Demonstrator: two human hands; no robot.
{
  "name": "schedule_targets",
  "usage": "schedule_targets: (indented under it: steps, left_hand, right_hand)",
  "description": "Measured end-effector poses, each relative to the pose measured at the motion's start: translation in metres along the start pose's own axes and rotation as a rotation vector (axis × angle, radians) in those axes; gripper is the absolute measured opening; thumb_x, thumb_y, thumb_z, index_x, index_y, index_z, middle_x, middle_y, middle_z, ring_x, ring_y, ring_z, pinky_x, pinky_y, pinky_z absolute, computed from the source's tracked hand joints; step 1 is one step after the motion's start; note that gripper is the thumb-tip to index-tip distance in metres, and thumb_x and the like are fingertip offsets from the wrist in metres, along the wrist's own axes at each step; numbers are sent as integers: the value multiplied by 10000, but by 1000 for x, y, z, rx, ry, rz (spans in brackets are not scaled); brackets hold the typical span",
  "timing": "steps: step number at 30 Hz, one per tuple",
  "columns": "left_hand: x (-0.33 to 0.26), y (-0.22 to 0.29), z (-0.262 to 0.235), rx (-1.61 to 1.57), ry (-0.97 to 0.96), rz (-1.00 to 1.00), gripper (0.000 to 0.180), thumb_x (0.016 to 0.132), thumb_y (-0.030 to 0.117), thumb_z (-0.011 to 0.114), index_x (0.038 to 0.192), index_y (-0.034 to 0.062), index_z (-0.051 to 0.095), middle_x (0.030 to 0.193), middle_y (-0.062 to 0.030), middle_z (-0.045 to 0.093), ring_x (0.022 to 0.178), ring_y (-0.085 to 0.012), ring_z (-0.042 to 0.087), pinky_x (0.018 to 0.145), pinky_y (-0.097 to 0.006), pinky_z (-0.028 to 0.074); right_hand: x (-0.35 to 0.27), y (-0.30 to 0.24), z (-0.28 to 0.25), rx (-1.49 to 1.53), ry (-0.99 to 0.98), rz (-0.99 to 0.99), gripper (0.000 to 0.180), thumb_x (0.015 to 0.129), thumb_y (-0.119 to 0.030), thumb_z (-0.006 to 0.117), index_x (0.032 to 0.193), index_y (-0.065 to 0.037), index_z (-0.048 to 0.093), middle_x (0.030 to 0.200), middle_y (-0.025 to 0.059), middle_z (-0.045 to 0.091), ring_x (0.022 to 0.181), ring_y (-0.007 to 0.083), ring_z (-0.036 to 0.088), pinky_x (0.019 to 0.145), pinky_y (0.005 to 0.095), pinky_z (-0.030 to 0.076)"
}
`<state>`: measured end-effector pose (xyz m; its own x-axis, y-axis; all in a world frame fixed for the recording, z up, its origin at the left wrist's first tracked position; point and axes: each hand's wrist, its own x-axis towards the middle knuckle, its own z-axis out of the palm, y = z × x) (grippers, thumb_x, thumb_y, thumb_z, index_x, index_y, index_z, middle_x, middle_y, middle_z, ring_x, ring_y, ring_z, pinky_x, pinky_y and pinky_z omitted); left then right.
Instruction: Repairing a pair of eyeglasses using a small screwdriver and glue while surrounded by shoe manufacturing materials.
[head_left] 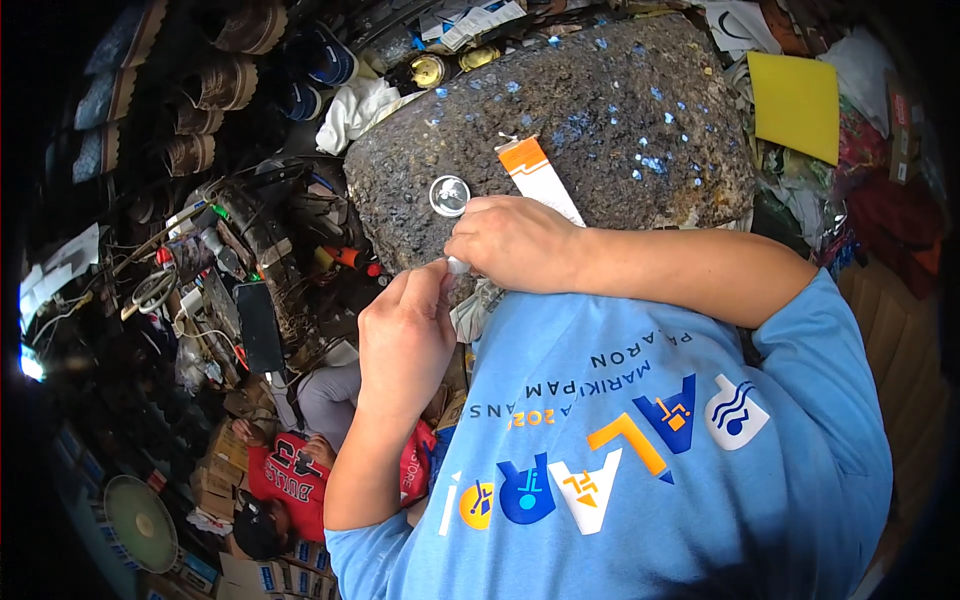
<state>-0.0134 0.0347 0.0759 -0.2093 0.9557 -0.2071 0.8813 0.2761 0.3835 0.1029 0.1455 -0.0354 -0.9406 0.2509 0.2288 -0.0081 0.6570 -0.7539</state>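
My left hand (403,318) and my right hand (515,242) meet at the near edge of a big dark stone-like block (620,120). Between the fingertips of both shows a small white piece (457,266), mostly covered, so its kind is unclear. The fingers of each hand are closed in a pinch. Just beyond my right hand lies a round disc (449,196) with a white rim and a dark-and-white face, flat on the block. An orange and white narrow carton (540,178) rests on the block, its lower end by my right wrist.
A white cloth (358,112) hangs by the block's far left corner, near shoes (325,60). At left are cables and a dark phone (258,325). Another person in a red shirt (290,470) sits lower left, near a fan (140,522). A yellow sheet (795,105) lies at right.
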Motion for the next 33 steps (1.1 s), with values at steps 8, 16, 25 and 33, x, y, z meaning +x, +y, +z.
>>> schedule_targets:
  steps: [8,16,25,33]
  left_hand:
    - [3,-1,11,-61,-8,28,144,778,-54,658,903,12,631,768,-151,653,667,-325,656,577,-372,527]
    - [1,3,16,-82,15,-67,157,776,-73,643,910,8,634,773,-152,659,671,-299,672,593,-364,534]
    - [2,12,20,-4,84,-106,68,809,-51,655,859,-7,640,686,-145,621,556,-232,603,539,-300,479]
    - [0,7,12,-9,69,-100,70,845,-25,644,910,-2,652,699,-133,640,563,-198,615,545,-282,485]
  right_hand:
    - [-1,3,0,22,-62,40,88,765,-132,584,767,-57,631,802,76,641,868,253,644,761,370,535]
    - [2,4,-1,15,-113,59,116,786,-136,568,786,-51,646,824,88,656,879,252,656,773,363,542]
    - [1,3,3,29,-97,56,120,790,-140,566,773,-53,646,816,88,659,877,251,658,773,361,542]
    - [2,3,2,35,-112,83,113,784,-131,565,766,-48,639,811,92,657,869,256,661,772,369,544]
